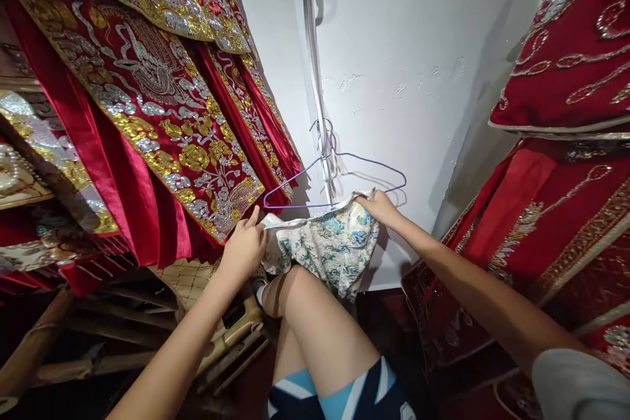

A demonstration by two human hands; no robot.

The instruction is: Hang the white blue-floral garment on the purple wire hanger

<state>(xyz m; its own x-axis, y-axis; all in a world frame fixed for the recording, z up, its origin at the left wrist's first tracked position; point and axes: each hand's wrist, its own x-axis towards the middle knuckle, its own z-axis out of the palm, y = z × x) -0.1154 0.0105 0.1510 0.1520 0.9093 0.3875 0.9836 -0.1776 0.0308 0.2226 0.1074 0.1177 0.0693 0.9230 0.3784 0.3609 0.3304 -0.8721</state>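
Note:
A floral garment (339, 236), white with blue, green and yellow print, is stretched sideways just above my raised knee. My left hand (243, 244) grips its left upper corner, the index finger pointing up near the hanger's left end. My right hand (381, 209) pinches the right upper edge, thumb over the cloth. Right behind the garment's top edge is a purple wire hanger (295, 177), its hook by a pale vertical strip on the wall. Part of the hanger's lower bar is hidden, so whether the cloth is fastened to it I cannot tell.
Red costumes with gold and silver embroidery (167, 98) hang on the left. More beaded red garments (556, 210) hang on the right. A white wall (394, 65) with a vertical strip (312, 46) stands ahead. Bamboo furniture (118, 361) is at the lower left.

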